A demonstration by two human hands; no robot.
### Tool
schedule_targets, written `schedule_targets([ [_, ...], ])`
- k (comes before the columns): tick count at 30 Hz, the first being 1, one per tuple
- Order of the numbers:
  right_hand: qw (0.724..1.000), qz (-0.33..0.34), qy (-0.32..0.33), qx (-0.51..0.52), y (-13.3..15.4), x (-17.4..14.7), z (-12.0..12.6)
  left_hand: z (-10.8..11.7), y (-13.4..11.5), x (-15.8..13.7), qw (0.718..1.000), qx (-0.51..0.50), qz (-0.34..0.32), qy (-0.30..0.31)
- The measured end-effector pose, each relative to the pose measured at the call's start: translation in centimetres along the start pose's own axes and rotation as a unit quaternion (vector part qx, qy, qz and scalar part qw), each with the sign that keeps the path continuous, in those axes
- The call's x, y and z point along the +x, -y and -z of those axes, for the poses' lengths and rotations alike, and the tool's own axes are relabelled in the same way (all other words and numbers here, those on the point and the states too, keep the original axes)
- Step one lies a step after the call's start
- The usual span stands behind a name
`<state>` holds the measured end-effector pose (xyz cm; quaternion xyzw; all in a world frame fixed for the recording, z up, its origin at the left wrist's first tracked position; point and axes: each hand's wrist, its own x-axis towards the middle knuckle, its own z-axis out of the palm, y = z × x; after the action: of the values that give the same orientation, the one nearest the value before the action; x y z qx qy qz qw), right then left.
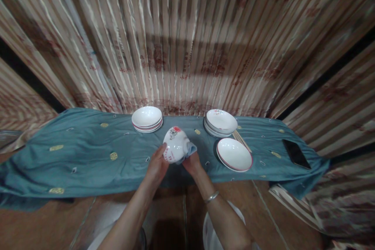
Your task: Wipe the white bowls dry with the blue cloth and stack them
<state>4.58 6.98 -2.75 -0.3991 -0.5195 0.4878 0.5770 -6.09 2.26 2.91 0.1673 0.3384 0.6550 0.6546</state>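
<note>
Over the front part of the cloth-covered table, a white bowl with a red flower and dark print is held up, tilted so its outside shows. My left hand grips its left rim, thumb on the outside. On the bowl's right side, my right hand is closed on a bluish cloth pressed against it; some of its fingers are hidden behind the bowl and cloth. To the right lie shallow white dishes with red rims, one on another.
A stack of white dishes stands at the back left, another stack at the back right. Chopsticks lie beside the right stack. A black phone rests near the right end of the green tablecloth. Patterned curtains hang behind.
</note>
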Motion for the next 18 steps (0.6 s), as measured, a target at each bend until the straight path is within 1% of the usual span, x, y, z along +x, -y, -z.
schedule_targets([
  [1, 0.998, -0.034, 0.018, 0.052, 0.3, -0.3, -0.4, -0.2, -0.1, 0.1, 1.000, -0.007, -0.003, 0.003],
  [3, 0.977, -0.120, 0.043, 0.168, 0.7, -0.7, -0.9, -0.7, 0.0, 0.1, 1.000, -0.023, -0.007, 0.004],
  [4, 0.968, -0.143, 0.043, 0.202, 0.8, -0.8, -1.1, -0.9, 0.0, 0.1, 1.000, -0.029, -0.007, 0.006],
  [6, 0.956, -0.165, 0.022, 0.241, 0.8, -0.9, -1.2, -1.3, 0.3, -0.1, 0.999, -0.035, -0.003, 0.015],
  [10, 0.950, -0.174, -0.025, 0.260, 0.7, -0.5, -0.7, -1.8, 0.5, -0.9, 0.999, -0.013, 0.007, 0.031],
  [15, 0.954, -0.185, -0.030, 0.235, 0.9, -0.1, 0.6, -1.8, -0.3, -1.4, 0.999, 0.033, 0.009, 0.040],
  [18, 0.963, -0.172, -0.039, 0.205, 1.3, 0.0, 1.2, -1.6, -0.8, -1.2, 0.998, 0.050, 0.016, 0.022],
])
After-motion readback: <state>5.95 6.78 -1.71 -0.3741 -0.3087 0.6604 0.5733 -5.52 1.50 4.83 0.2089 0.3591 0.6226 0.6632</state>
